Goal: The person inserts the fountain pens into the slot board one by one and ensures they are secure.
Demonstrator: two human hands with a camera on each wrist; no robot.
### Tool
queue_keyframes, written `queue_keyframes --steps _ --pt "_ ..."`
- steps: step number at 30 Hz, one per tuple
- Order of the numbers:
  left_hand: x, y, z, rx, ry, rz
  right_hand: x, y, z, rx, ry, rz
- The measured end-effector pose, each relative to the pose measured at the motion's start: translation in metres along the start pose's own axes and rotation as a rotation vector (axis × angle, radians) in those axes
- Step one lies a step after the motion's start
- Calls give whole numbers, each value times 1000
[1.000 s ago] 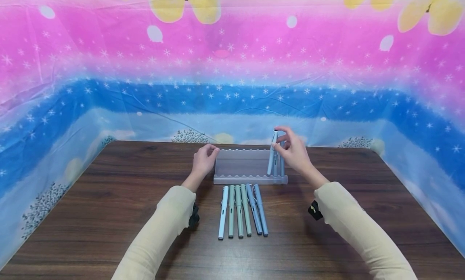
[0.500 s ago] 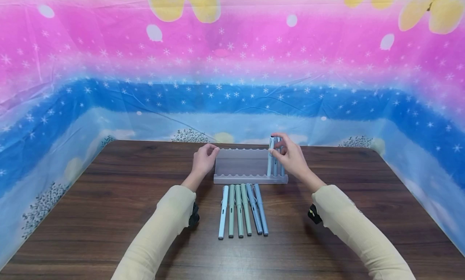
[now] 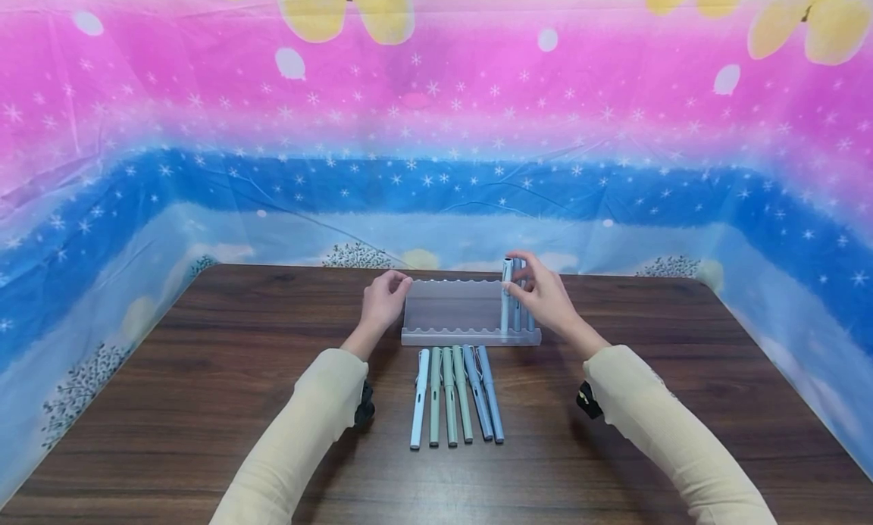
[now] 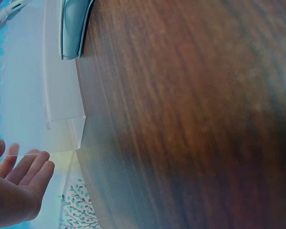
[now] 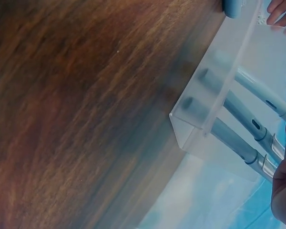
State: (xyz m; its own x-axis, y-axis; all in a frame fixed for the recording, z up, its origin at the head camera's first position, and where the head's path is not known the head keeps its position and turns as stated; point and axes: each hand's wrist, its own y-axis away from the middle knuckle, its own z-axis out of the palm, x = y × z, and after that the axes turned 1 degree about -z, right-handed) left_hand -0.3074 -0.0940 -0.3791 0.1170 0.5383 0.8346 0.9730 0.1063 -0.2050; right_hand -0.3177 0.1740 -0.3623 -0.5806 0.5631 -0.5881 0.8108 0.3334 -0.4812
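Note:
My right hand [image 3: 546, 290] pinches a pale blue capped pen [image 3: 505, 307] near its top. That pen stands in the front ledge of a frosted clear pen rack [image 3: 450, 307] and leans on its back panel. In the right wrist view, two grey-blue pens [image 5: 243, 117] stand beside it at the rack's right end, partly behind my fingers in the head view. My left hand [image 3: 385, 299] holds the rack's upper left edge between thumb and fingers. In the left wrist view its fingers [image 4: 38, 174] show at the panel's edge.
In front of the rack several capped pens lie side by side on the dark wooden table [image 3: 239, 404]: a pale blue pen [image 3: 419, 400], three green pens [image 3: 449, 396] and two blue-grey pens [image 3: 489, 396]. A patterned cloth [image 3: 436, 184] hangs behind the table.
My right hand has lowered the pale blue pen and brought it slightly left, from tilted above the ledge to standing in the rack. My left hand stays at the rack's edge.

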Motion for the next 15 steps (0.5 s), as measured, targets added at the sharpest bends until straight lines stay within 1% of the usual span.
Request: queue_keyframes --steps 4,8,10,12,15 --pt "0 0 0 1 3 2 1 1 -1 6 54 -23" --pt "0 0 0 0 2 2 3 1 -3 8 165 -75" --pt "0 0 0 1 -1 2 4 1 -4 4 202 -96" --pt "0 0 0 3 -5 3 4 1 -5 -3 218 -104" --pt "0 0 0 4 -8 0 5 1 -5 -20 215 -84"
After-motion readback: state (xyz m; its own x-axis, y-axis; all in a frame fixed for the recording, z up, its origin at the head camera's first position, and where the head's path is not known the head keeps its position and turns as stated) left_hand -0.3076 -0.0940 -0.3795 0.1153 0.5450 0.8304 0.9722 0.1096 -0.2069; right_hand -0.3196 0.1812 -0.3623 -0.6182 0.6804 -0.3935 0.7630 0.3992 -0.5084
